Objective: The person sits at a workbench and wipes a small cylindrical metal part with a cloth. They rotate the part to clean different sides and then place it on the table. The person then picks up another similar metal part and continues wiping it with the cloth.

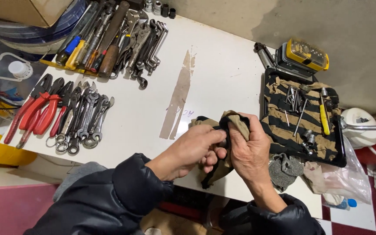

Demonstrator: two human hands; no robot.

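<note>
Head view: the white surface [223, 78] fills most of the frame, with a black tray [341, 156] lined in striped cloth at its right side, rows of red-handled pliers [40, 106] and wrenches [88, 117] at the left, and a heap of screwdrivers and spanners [109, 39] further back. Near the front edge, both hands meet over a tan and black rag [235, 124]. The right hand [251, 150] has its fingers wrapped shut around the rag, bunching it, and the left hand [194, 150] pinches its fingers closed against the same bundle; a small dark part seems to sit between them, too hidden to name. This looks like wiping or rubbing in progress. The next move likely calls for turning the bundle while keeping a firm grip.
</note>
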